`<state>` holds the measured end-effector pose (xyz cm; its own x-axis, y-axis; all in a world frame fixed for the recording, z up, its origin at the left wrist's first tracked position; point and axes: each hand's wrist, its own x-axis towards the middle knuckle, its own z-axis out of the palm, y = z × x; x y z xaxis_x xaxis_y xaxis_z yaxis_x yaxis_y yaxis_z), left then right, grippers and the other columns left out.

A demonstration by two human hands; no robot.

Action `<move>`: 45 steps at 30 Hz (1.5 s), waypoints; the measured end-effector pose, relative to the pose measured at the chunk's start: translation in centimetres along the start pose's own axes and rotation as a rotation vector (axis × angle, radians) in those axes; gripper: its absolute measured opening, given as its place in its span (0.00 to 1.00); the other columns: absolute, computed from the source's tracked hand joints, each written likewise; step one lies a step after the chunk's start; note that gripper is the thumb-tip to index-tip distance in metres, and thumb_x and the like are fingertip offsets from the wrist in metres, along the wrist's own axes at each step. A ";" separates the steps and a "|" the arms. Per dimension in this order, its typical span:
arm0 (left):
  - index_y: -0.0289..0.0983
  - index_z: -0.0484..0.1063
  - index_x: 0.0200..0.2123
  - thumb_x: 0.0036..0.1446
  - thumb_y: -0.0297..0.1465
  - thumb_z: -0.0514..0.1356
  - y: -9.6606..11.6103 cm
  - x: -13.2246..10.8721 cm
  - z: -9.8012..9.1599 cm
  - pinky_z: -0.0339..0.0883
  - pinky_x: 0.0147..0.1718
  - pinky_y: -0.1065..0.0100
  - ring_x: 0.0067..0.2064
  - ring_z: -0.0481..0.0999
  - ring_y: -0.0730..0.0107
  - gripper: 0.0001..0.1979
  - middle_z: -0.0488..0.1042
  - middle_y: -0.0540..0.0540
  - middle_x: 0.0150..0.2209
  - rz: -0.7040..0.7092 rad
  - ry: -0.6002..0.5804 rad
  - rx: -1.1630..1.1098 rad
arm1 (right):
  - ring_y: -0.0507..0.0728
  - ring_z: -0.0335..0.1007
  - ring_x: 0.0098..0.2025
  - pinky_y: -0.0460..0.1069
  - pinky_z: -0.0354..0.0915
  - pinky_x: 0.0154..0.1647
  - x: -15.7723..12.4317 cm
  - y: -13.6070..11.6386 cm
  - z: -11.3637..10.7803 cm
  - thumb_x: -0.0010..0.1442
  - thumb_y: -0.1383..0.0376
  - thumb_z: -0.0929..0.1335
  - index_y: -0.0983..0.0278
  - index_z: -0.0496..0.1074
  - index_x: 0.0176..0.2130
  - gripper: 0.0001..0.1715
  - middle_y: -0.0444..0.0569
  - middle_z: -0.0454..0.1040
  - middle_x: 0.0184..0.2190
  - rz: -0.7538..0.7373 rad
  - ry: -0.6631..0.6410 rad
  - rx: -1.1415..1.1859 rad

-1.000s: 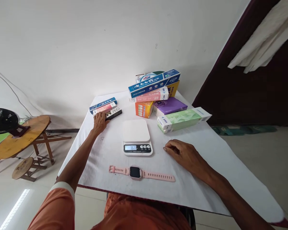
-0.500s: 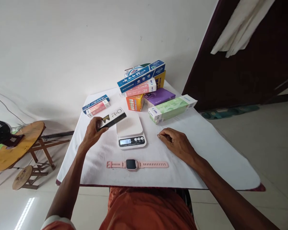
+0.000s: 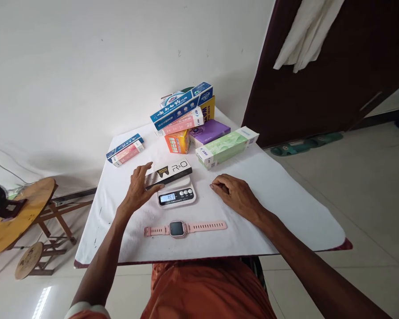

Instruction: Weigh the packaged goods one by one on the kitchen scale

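A white and black R&O box (image 3: pixel 169 173) lies across the pan of a white kitchen scale (image 3: pixel 187 181), whose lit display appears to read 363. My left hand (image 3: pixel 138 188) is at the box's left end, open, thumb and fingers spread apart around that end. To the right of the scale, my right hand (image 3: pixel 236 195) rests on the white cloth with its fingers curled in and nothing visible in them. A pink-strapped smartwatch (image 3: pixel 177 228) lies stretched out in front of the scale.
Behind the scale, blue (image 3: pixel 182 106) and pink boxes are stacked over an orange box (image 3: pixel 177 141) and a purple box (image 3: pixel 210 132). A green box (image 3: pixel 226 147) lies at right. Two small boxes (image 3: pixel 125 149) sit at left. The wall is behind the table.
My left hand has moved right, brought the R&O box down onto the scale and opened its fingers. My right hand stays curled on the cloth. The view has shifted slightly.
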<state>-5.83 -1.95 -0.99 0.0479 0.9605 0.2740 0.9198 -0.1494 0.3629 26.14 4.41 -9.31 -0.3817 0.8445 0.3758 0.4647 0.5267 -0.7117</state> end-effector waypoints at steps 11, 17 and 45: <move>0.43 0.70 0.55 0.63 0.39 0.65 0.3 0.8 0.8 0.66 0.51 0.52 0.51 0.74 0.53 0.19 0.75 0.44 0.46 0.018 -0.079 0.091 | 0.55 0.70 0.31 0.50 0.64 0.36 0.2 0.0 0.0 0.65 0.64 0.64 0.60 0.69 0.30 0.10 0.47 0.75 0.30 -0.017 -0.001 -0.007; 0.42 0.71 0.51 0.62 0.40 0.64 1.9 1.8 0.2 0.70 0.37 0.62 0.38 0.74 0.64 0.16 0.73 0.47 0.40 0.019 0.066 -0.111 | 0.55 0.71 0.31 0.49 0.64 0.33 0.0 0.0 0.1 0.66 0.64 0.64 0.60 0.68 0.31 0.10 0.47 0.75 0.31 -0.013 0.004 0.031; 0.38 0.65 0.60 0.65 0.50 0.61 8.4 12.8 5.3 0.64 0.53 0.53 0.57 0.70 0.49 0.29 0.72 0.36 0.57 0.169 0.279 0.192 | 0.56 0.71 0.29 0.50 0.64 0.33 -0.2 0.0 -0.2 0.67 0.61 0.64 0.59 0.67 0.30 0.12 0.46 0.75 0.30 -0.042 -0.023 0.000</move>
<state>4.54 10.39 0.82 0.1213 0.8214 0.5573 0.9656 -0.2277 0.1254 26.45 4.25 -9.29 -0.4194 0.8192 0.3912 0.4481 0.5616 -0.6956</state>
